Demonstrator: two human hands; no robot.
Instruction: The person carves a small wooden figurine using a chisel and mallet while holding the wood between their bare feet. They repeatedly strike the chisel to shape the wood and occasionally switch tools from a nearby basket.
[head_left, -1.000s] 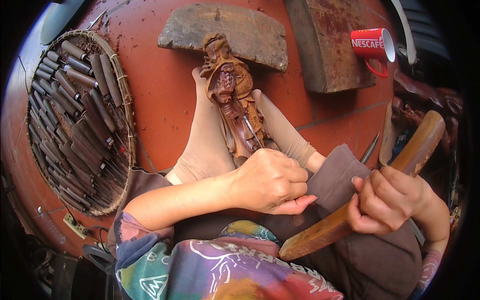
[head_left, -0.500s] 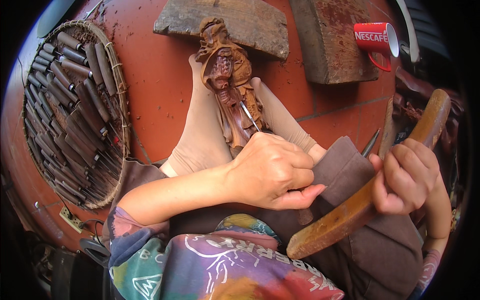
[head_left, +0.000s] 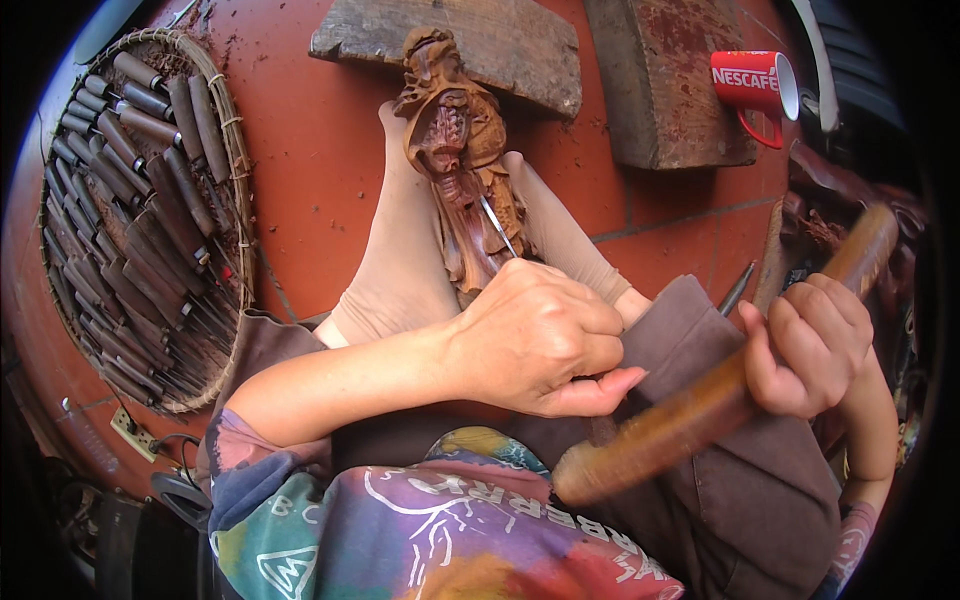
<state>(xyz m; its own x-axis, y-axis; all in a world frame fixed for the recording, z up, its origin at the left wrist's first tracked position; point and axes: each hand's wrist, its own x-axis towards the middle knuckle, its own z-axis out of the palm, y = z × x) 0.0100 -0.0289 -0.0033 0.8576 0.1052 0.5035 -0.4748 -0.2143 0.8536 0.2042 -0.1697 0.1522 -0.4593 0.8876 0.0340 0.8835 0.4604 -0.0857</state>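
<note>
A carved reddish-brown wooden figure (head_left: 462, 140) lies between my sock-covered feet, its top end toward a thick board. My left hand (head_left: 545, 340) is closed around the handle of a carving chisel (head_left: 497, 226). The thin metal blade points away from me and its tip meets the middle of the carving. My right hand (head_left: 812, 345) grips a long, slightly curved wooden mallet (head_left: 680, 430), blurred by motion. Its near end is beside the butt of the chisel handle; whether they touch I cannot tell.
At left, a round woven basket (head_left: 238, 150) holds several dark-handled carving tools. Beyond the figure lies a worn board (head_left: 480, 50), with a thick wooden block (head_left: 670, 90) to its right. A red mug (head_left: 748, 82) rests on the block. Wood chips dot the red tiled floor (head_left: 310, 215).
The mallet in my right hand has swung, its lower end shifting left toward the chisel handle and its upper end dropping. My left hand and the chisel stay nearly in place.
</note>
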